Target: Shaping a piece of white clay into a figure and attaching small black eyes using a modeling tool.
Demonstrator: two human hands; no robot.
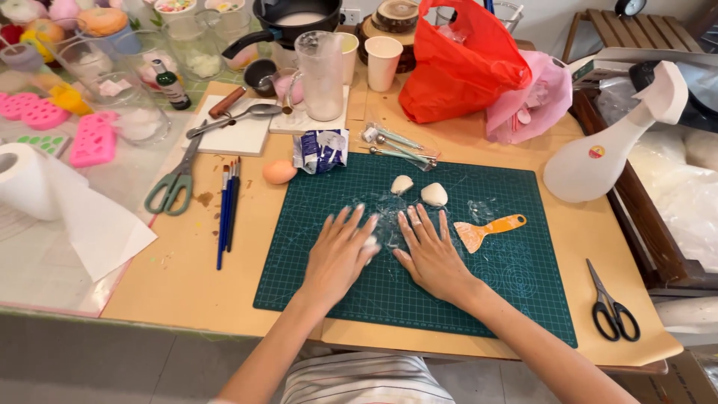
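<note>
While green-handled scissors and blue brushes lie off to your left on the table, your left hand rests flat with fingers spread on the green cutting mat, covering a small white lump that peeks out at its edge. Just beside it your right hand lies flat and spread too, with two white pieces beyond it and an orange scraper further right.
</note>
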